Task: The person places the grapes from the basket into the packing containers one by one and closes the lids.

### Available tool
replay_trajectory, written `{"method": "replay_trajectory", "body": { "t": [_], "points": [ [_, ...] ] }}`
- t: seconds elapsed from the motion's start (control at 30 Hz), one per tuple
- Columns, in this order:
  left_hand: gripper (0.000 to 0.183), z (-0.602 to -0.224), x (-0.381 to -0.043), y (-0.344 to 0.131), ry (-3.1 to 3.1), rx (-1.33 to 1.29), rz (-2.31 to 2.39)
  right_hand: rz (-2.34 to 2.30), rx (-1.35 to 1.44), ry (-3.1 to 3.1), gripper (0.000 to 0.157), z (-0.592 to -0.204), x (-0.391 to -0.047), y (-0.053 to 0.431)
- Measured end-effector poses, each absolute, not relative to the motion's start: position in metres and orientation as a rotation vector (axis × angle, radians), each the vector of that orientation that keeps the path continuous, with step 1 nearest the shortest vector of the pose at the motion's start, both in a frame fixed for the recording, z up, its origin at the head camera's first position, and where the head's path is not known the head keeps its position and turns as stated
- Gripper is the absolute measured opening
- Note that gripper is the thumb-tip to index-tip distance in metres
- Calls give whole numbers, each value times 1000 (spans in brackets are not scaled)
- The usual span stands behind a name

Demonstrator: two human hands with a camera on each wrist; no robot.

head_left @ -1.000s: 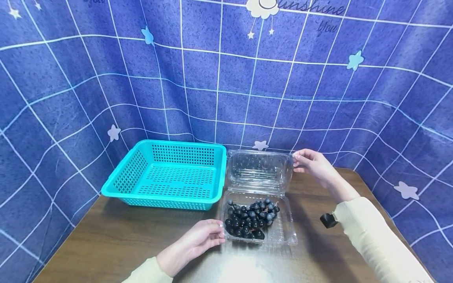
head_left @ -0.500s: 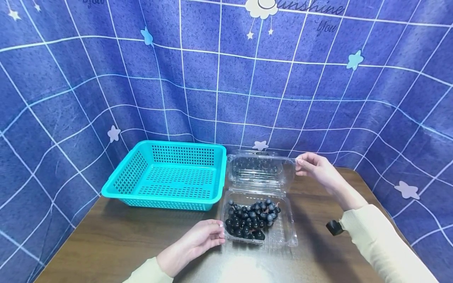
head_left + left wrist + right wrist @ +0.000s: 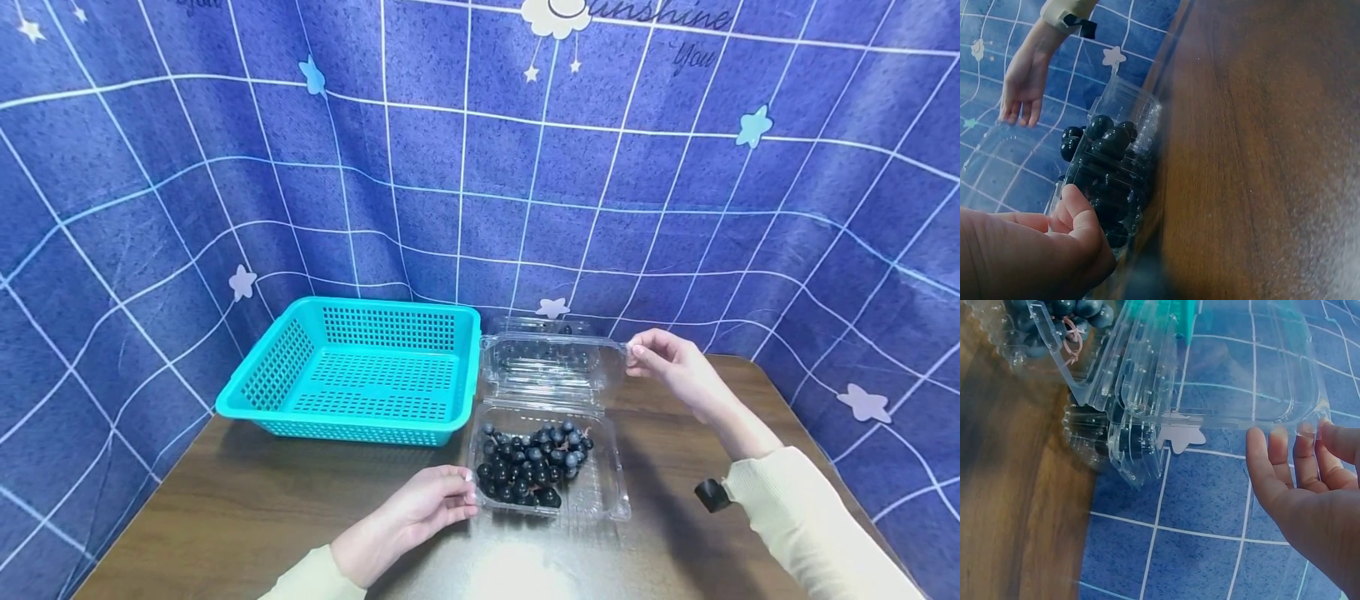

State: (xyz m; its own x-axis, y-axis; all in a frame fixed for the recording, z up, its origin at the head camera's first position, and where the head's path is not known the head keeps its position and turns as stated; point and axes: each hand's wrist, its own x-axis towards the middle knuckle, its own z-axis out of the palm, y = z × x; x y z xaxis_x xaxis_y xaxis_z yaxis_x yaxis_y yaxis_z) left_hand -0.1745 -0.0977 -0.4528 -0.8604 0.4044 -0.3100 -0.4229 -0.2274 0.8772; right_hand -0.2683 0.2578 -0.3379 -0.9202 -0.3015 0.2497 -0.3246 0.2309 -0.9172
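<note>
On the table, a clear plastic clamshell box (image 3: 588,492) has its lid raised at the back. Dark grapes (image 3: 528,462) fill much of the box, and a pinkish stem shows in the right wrist view. With thumb and fingers, my left hand (image 3: 423,510) grips the box's left front rim; in the left wrist view the thumb lies over that edge. My right hand (image 3: 675,365) pinches the right corner of the clear lid (image 3: 1222,381), holding it partway up above the hinge.
Left of the box stands a turquoise perforated basket (image 3: 345,425). A second clear container (image 3: 1110,444) holding dark round fruit sits behind the lid. A blue patterned curtain (image 3: 495,233) hangs close behind the wooden table (image 3: 300,492).
My right hand has moved slightly right and down, tilting the lid's top edge forward. More of the container behind it now shows. The left hand stays in place.
</note>
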Motion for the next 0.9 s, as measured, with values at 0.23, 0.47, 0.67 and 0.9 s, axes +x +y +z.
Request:
{"method": "replay_trajectory", "body": {
  "t": [0.23, 0.47, 0.67, 0.9],
  "points": [
    [4, -453, -175, -99, 1509, -27, 2127, 1795, 629, -2413, 26, -344, -262, 259],
    [5, -453, -176, -99, 1504, -15, 2133, 1758, 687, -2365, 23, -351, -257, 259],
    [6, -453, -175, -99, 1510, -18, 2133, 1656, 734, -2365, 18, -353, -252, 259],
    [9, -454, -175, -99, 1517, -28, 2129, 1504, 699, -2419, 14, -352, -244, 260]
  ]
}}
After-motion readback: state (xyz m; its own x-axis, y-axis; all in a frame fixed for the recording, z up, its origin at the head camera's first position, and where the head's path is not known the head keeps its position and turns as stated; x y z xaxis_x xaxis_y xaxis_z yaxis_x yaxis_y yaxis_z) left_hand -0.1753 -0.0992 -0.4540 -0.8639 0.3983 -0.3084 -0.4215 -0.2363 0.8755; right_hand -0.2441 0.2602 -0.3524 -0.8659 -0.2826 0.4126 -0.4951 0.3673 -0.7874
